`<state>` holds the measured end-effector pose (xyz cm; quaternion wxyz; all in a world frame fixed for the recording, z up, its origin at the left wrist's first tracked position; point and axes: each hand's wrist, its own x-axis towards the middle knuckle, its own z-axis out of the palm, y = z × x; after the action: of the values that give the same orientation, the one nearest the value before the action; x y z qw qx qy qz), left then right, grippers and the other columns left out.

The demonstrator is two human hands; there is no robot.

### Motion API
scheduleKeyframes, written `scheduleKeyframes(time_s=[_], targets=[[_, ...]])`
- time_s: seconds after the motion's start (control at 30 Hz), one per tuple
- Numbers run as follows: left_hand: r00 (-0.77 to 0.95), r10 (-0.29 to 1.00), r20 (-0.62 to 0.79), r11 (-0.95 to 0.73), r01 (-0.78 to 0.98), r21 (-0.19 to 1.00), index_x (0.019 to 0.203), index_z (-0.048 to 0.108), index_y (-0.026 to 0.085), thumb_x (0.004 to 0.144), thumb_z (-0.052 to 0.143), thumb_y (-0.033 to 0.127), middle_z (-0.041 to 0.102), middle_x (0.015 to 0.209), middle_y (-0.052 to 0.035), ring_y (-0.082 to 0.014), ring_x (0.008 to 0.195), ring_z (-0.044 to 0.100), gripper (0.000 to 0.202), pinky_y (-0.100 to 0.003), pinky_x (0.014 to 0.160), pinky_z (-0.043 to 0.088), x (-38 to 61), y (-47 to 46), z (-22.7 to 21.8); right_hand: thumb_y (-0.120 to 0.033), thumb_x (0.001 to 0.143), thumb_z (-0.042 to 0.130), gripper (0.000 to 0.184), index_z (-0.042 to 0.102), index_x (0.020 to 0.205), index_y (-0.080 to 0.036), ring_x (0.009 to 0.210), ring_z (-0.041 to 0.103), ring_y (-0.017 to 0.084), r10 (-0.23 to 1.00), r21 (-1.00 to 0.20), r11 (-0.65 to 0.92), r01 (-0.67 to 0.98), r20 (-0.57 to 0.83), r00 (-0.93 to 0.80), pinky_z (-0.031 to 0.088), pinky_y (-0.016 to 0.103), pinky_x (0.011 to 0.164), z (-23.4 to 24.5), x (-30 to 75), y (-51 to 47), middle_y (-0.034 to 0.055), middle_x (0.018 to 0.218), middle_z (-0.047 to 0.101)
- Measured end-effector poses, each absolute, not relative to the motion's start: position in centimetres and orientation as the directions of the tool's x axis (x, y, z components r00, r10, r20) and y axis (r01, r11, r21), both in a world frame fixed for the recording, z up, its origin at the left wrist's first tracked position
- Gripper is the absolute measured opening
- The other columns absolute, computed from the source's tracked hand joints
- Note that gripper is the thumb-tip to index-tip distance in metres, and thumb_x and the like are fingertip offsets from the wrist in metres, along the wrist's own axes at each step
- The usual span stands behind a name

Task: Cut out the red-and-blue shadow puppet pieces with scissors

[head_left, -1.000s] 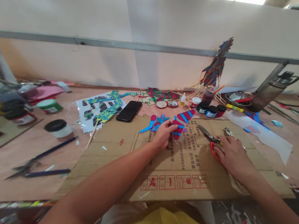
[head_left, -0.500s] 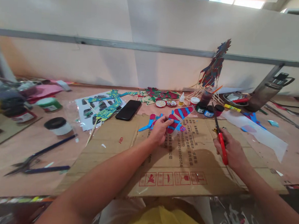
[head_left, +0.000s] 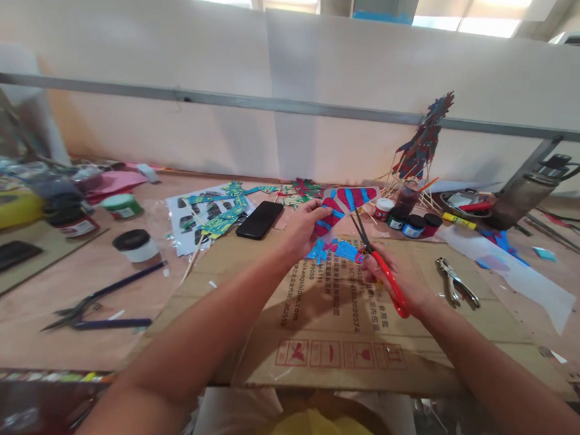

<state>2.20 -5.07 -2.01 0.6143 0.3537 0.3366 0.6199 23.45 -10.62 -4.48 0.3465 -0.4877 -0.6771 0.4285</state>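
Note:
My left hand (head_left: 307, 228) is closed on a thin sheet painted with magenta and blue stripes (head_left: 358, 199), raised above the cardboard. My right hand (head_left: 395, 278) grips scissors (head_left: 389, 283) with red handles. Their dark blades point up and left, beside the sheet's lower edge; whether they touch it I cannot tell. Just below the sheet lie blue and magenta painted cutouts (head_left: 343, 249) on a flattened cardboard sheet (head_left: 258, 308), partly covered by both hands. A silver hand punch or pliers (head_left: 457, 282) rests to the right of my right hand.
A black phone (head_left: 260, 219) lies behind my left forearm. Long-handled cutters (head_left: 100, 297) and a black-lidded jar (head_left: 136, 245) are at left. Paint jars (head_left: 413, 225), a tilted bottle (head_left: 530, 191) and painted figures on sticks (head_left: 421, 144) stand at the back right.
My right hand has brought the scissors left, close to the striped sheet, uncovering the silver tool. My left hand has lifted the sheet, leaving blue cutouts below it. The view has tilted up slightly.

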Motion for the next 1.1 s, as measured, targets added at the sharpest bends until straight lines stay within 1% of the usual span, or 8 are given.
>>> scheduleKeyframes(time_s=[0.13,0.23,0.3,0.4,0.5,0.7,0.87,1.1], targets=[[0.009,0.997,0.077,-0.062,-0.502,0.863,0.071,0.064,0.019,0.064,0.077,0.013,0.066,0.064,0.0018,-0.0109,0.058,0.061,0.016,-0.021,0.054,0.047,2.5,-3.5,-0.1,-0.071,0.084,0.065,0.049,0.063,0.091,-0.022,0.067,0.058,0.017,0.926,-0.935,0.194,0.298,0.074,-0.370,0.050,0.032,0.062,-2.6,22.1,-9.7,0.0028,0.080,0.060],[0.057,0.990,0.132,-0.090,-0.471,0.878,0.069,0.065,0.018,0.064,0.076,0.012,0.066,0.065,0.0006,-0.0112,0.060,0.061,0.014,-0.023,0.060,0.050,3.1,-2.6,1.0,-0.071,0.086,0.064,0.050,0.058,0.088,-0.022,0.061,0.055,0.014,0.917,-0.951,0.223,0.213,0.131,-0.378,0.045,0.028,0.055,-1.9,21.4,-9.0,0.0010,0.078,0.058],[0.077,0.985,0.153,-0.102,-0.459,0.883,0.068,0.065,0.018,0.063,0.076,0.013,0.066,0.066,0.0002,-0.0112,0.060,0.060,0.013,-0.024,0.062,0.050,3.4,-2.3,1.2,-0.074,0.088,0.061,0.052,0.057,0.091,-0.022,0.060,0.055,0.014,0.921,-0.963,0.218,0.156,0.150,-0.358,0.043,0.028,0.053,-2.3,21.4,-8.7,-0.0004,0.074,0.057],[0.110,0.979,0.172,-0.107,-0.440,0.892,0.068,0.066,0.018,0.062,0.077,0.016,0.066,0.066,-0.0006,-0.0112,0.060,0.059,0.012,-0.024,0.061,0.049,3.8,-2.0,0.8,-0.077,0.088,0.058,0.056,0.058,0.100,-0.022,0.062,0.055,0.015,0.927,-0.979,0.187,0.078,0.150,-0.343,0.043,0.028,0.056,-3.7,21.9,-8.4,-0.0009,0.074,0.057],[0.133,0.978,0.163,-0.093,-0.423,0.901,0.072,0.070,0.018,0.060,0.080,0.018,0.066,0.069,-0.0015,-0.0114,0.062,0.059,0.016,-0.024,0.060,0.048,4.0,-1.9,0.1,-0.076,0.087,0.060,0.056,0.057,0.099,-0.022,0.065,0.056,0.014,0.929,-0.988,0.151,0.029,0.132,-0.345,0.044,0.029,0.060,-4.7,22.5,-8.4,0.0005,0.081,0.058],[0.125,0.981,0.149,-0.092,-0.376,0.922,0.071,0.069,0.018,0.060,0.080,0.017,0.065,0.068,0.0001,-0.0100,0.060,0.056,0.016,-0.022,0.058,0.043,3.8,-2.2,-0.3,-0.077,0.085,0.062,0.057,0.055,0.098,-0.022,0.065,0.053,0.013,0.924,-0.993,0.120,-0.019,0.119,-0.363,0.044,0.029,0.059,-4.5,22.9,-8.6,-0.0003,0.081,0.055],[0.127,0.981,0.146,-0.090,-0.367,0.926,0.075,0.070,0.019,0.061,0.078,0.016,0.067,0.073,-0.0002,-0.0110,0.065,0.058,0.017,-0.024,0.063,0.046,3.8,-2.4,-0.4,-0.079,0.084,0.063,0.061,0.056,0.104,-0.022,0.063,0.052,0.012,0.928,-0.992,0.125,-0.002,0.118,-0.354,0.042,0.027,0.055,-4.6,22.8,-8.6,-0.0017,0.079,0.053],[0.136,0.977,0.164,-0.107,-0.351,0.930,0.072,0.069,0.019,0.062,0.078,0.015,0.067,0.072,-0.0001,-0.0109,0.065,0.058,0.014,-0.023,0.063,0.046,3.8,-2.5,-0.6,-0.079,0.084,0.064,0.062,0.057,0.110,-0.023,0.057,0.049,0.011,0.936,-0.992,0.127,-0.013,0.124,-0.330,0.040,0.026,0.052,-4.8,22.8,-8.7,-0.0034,0.074,0.051]])
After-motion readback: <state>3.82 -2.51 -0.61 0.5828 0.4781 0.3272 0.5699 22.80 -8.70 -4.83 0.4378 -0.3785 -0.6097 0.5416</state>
